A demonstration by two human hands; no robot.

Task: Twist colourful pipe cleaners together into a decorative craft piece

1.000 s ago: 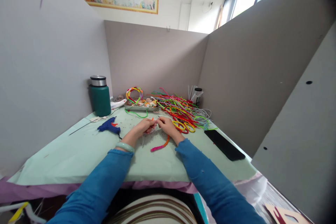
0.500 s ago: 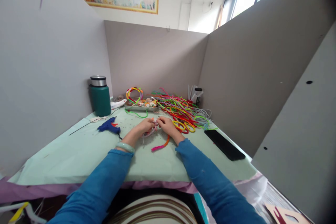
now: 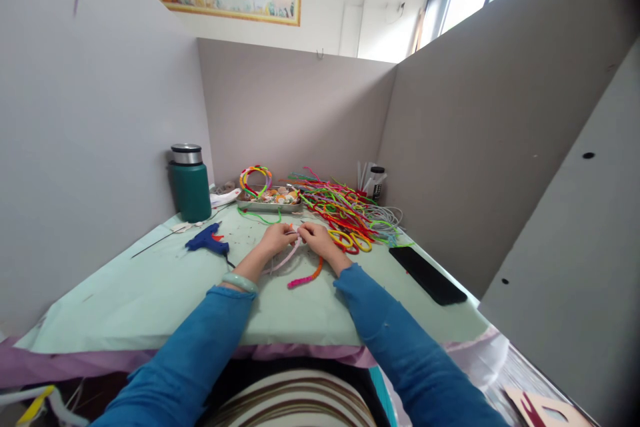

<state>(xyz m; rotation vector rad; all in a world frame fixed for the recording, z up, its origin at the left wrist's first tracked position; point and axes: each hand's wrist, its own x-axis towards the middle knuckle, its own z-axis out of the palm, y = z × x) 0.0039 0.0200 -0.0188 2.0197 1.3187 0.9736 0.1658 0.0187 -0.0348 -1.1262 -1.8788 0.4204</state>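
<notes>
My left hand [image 3: 274, 242] and my right hand [image 3: 317, 241] meet at the middle of the pale green table [image 3: 150, 293], fingers pinched together on a thin pale pink pipe cleaner [image 3: 283, 259]. The pink strand trails down and left from the pinch toward me. A pink and orange pipe cleaner [image 3: 305, 276] lies curved on the table just below my right hand. A jade bangle [image 3: 240, 281] is on my left wrist.
A blue glue gun [image 3: 206, 243] lies left of my hands, a green flask [image 3: 190, 183] behind it. A metal tray [image 3: 270, 199], a coloured hoop [image 3: 255, 179] and a heap of pipe cleaners [image 3: 345, 210] stand at the back. A black phone [image 3: 427, 275] lies right. Grey partitions enclose the table.
The pale pink strand now hangs straighter and lower from my pinched fingers. Both hands stay in nearly the same place.
</notes>
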